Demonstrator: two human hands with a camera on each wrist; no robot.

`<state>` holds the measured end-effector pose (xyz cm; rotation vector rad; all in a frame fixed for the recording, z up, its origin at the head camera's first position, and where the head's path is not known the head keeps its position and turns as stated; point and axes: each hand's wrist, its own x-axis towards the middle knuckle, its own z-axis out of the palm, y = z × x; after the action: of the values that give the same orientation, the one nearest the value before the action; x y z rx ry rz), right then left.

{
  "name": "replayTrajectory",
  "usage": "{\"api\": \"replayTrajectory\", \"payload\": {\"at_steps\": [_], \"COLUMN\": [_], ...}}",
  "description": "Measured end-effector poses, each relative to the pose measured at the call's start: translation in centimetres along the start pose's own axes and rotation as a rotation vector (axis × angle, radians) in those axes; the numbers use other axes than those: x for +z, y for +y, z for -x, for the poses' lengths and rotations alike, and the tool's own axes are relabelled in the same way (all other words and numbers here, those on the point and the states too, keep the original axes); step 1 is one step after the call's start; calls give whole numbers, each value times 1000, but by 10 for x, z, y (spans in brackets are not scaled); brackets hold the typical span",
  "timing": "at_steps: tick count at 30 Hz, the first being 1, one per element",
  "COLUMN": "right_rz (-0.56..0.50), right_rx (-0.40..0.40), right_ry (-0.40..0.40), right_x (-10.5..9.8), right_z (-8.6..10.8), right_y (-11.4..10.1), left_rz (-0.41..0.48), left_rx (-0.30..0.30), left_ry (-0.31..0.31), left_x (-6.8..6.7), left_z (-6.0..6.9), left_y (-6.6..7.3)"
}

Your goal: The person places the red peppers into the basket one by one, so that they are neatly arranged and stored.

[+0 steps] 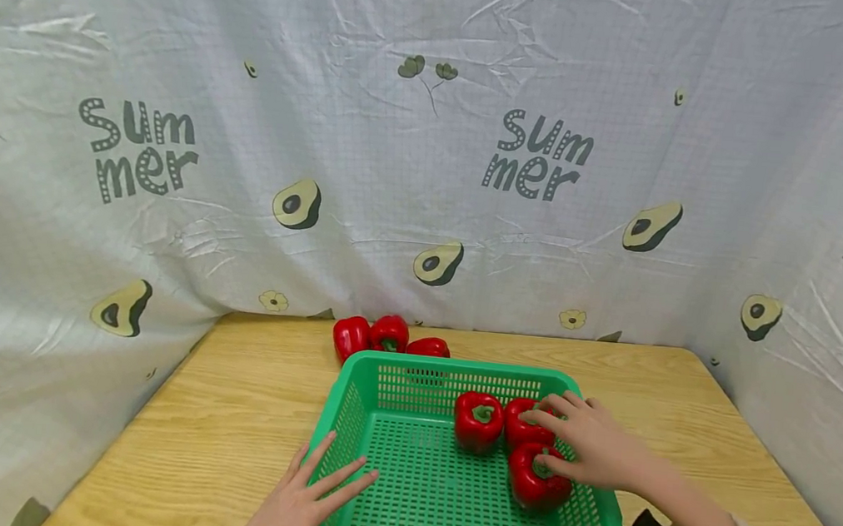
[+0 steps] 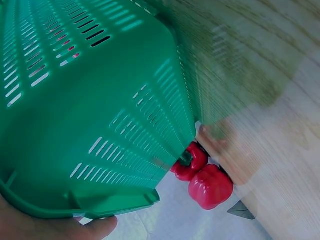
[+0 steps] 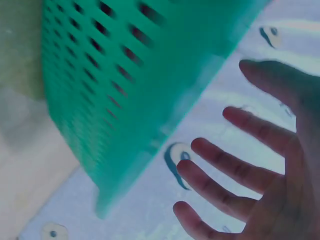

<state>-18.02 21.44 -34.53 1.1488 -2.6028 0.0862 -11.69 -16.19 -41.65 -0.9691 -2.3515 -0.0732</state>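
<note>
A green plastic basket [image 1: 458, 366] with slotted walls stands on the wooden table. Three red bell peppers lie in its right half: one nearer the middle [image 1: 478, 432], one at the back right [image 1: 517, 430] and one in front of that [image 1: 533, 492]. Over the two right-hand peppers is my right hand [image 1: 597, 447], fingers spread; the right wrist view shows nothing held in them. My left hand [image 1: 302, 505] lies across the basket's left rim with its fingers stretched out. The left wrist view shows part of that hand [image 2: 60, 227] beside the rim.
Behind the basket lie three more red bell peppers: one at left [image 1: 350, 339], one in the middle [image 1: 389, 331] and one at right [image 1: 429, 347], partly hidden by the rim. A printed cloth [image 1: 371, 150] hangs behind and beside the wooden table [image 1: 228, 413].
</note>
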Motion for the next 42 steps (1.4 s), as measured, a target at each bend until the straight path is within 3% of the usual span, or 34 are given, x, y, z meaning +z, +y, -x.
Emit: {"api": "replayTrajectory", "payload": {"at_steps": [8,12,19,26,31,37,42], "right_rz": [-46,-95,-62,12,57,26,71], "right_rx": [115,109,109,139,175,232,210], "right_ry": [43,74,101,36,-4,-39,-98], "right_x": [-17,-27,-33,-19,-3,15,26], "right_z": [-32,-52,-90,-124,-143,-160,-175], "right_y": [8,15,28,46,57,64,68], "left_rz": [9,6,0,40,27,14,15], "left_rx": [3,1,3,-19,-1,9,6], "left_ry": [16,5,-8,-16,-8,4,6], "left_x": [-1,-2,-2,-4,-3,-2,-2], "left_z": [0,-1,1,0,0,0,-1], "left_y": [0,0,1,1,1,0,0]}}
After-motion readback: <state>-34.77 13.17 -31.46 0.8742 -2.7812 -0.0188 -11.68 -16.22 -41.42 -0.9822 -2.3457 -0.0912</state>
